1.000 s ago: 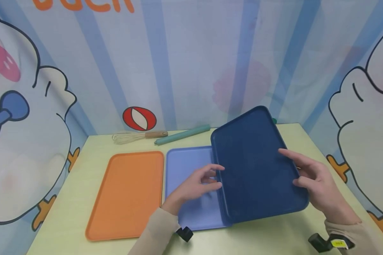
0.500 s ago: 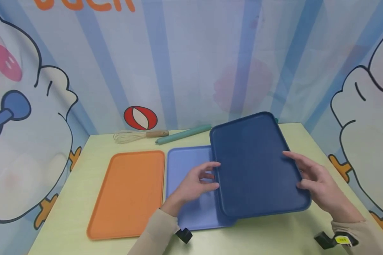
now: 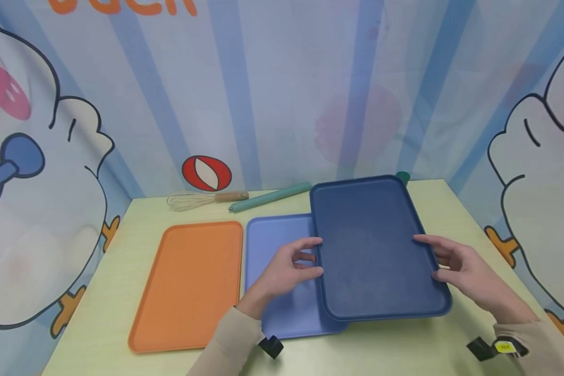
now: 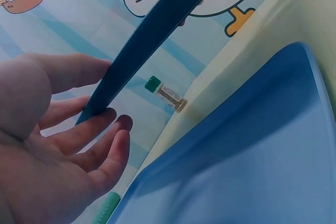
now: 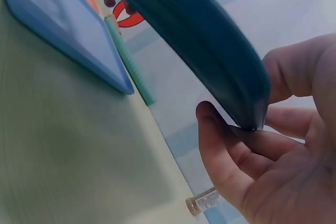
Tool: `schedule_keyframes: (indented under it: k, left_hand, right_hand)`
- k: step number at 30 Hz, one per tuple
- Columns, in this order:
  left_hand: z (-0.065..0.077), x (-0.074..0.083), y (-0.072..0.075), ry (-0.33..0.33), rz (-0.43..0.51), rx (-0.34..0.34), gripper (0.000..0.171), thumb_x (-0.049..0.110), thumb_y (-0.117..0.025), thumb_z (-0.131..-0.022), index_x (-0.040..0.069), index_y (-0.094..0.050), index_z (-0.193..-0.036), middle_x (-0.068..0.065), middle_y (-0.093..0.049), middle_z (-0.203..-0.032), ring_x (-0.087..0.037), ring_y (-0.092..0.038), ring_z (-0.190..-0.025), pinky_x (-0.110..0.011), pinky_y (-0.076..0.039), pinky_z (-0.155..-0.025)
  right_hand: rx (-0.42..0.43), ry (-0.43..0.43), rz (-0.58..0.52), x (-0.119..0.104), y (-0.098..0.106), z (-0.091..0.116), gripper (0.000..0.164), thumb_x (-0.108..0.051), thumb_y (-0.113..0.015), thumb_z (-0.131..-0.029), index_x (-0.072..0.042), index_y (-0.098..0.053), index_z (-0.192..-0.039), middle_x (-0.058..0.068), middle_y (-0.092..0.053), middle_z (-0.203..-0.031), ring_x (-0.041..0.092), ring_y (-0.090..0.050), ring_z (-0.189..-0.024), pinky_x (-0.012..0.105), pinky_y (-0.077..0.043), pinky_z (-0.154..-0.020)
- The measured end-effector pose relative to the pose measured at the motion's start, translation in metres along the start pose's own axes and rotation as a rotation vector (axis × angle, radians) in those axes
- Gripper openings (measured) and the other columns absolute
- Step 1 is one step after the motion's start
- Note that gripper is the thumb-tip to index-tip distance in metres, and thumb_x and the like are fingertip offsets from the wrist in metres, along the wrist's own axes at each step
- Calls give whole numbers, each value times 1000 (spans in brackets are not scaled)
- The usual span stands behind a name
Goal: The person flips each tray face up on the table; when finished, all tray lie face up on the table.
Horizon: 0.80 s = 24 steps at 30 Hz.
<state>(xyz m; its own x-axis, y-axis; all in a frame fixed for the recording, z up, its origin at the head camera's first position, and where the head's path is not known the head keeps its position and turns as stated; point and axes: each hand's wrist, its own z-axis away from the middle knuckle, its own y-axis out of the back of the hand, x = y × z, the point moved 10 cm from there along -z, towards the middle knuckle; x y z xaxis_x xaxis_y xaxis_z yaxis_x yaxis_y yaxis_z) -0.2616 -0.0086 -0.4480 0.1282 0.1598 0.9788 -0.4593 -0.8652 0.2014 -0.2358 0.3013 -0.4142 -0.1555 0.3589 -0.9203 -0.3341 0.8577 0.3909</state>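
Observation:
A dark blue tray (image 3: 376,250) is held up above the table, overlapping the right part of a light blue tray (image 3: 282,303) in the head view. My left hand (image 3: 286,269) grips its left edge, thumb on one side and fingertips under the other in the left wrist view. On the opposite edge, my right hand (image 3: 467,271) pinches the rim between thumb and fingers. From the right wrist view, the dark tray (image 5: 210,51) shows its underside, well clear of the tabletop. An orange tray (image 3: 192,287) lies flat to the left of the light blue one.
At the table's back lie a whisk (image 3: 207,199) and a green rolling pin (image 3: 270,197). A small jar with a green lid (image 4: 165,95) stands at the back right, mostly hidden behind the dark tray in the head view. A printed cloth (image 3: 282,94) hangs behind the table (image 3: 94,292).
The dark blue tray has come down and levelled out, its far edge dropping and its tilt easing. My left hand now holds its left edge, and the green lid behind shows more.

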Motion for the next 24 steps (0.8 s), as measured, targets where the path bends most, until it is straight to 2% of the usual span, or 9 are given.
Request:
schedule_keyframes:
  k: [5,7,10,12,14,17,24]
  left_hand:
    - [0,0,0,-1,0,1,60,11,-77,-96,17,-56,-152,-8,-53,-155,-29,-63,-125,-40,-56,-102]
    - [0,0,0,-1,0,2,60,11,-77,-96,17,-57,-152,-8,-53,-155,-29,-63,-125,-40,-56,-102]
    - [0,0,1,-4,-1,4,60,11,-77,-96,16,-57,-152,-9,-54,-154,-29,-63,-125,-41,-56,-103]
    - [0,1,0,-7,-2,4,60,11,-77,-96,16,-57,-152,-9,-54,-154,-29,-63,-125,-41,-56,-103]
    - [0,2,0,-8,-3,4,60,11,-77,-96,15,-57,-152,-9,-54,-154,-29,-63,-125,-41,-56,-103]
    - [0,2,0,-10,1,1,59,11,-77,-96,15,-57,-152,-10,-54,-154,-29,-63,-125,-41,-56,-102]
    - [-2,-1,-5,0,21,-4,59,9,-77,-96,13,-57,-152,-12,-54,-153,-30,-63,-126,-38,-57,-100]
  right_hand:
    - [-15,-32,42,7,0,-2,69,12,-56,-96,-3,-38,-161,35,-44,-156,-6,-64,-116,37,-63,-79]
    - [-19,-44,71,9,0,-2,69,11,-57,-96,-4,-39,-161,34,-44,-156,-4,-63,-118,36,-63,-79]
    - [-20,-54,130,10,0,-4,68,9,-59,-96,-4,-41,-160,34,-43,-157,20,-65,-128,34,-62,-79]
    - [-17,-56,184,10,-1,-4,66,8,-61,-96,-4,-44,-158,33,-42,-157,39,-59,-134,32,-61,-80]
    - [-13,-62,238,10,-1,-5,65,6,-64,-95,-3,-46,-157,34,-43,-157,52,-54,-134,30,-61,-80]
    - [-18,-86,297,13,-2,-7,64,4,-67,-94,-2,-48,-155,33,-44,-156,51,-57,-130,29,-60,-79]
    - [-53,-114,354,19,-5,-8,64,2,-70,-93,0,-50,-154,33,-49,-152,37,-66,-116,31,-60,-74]
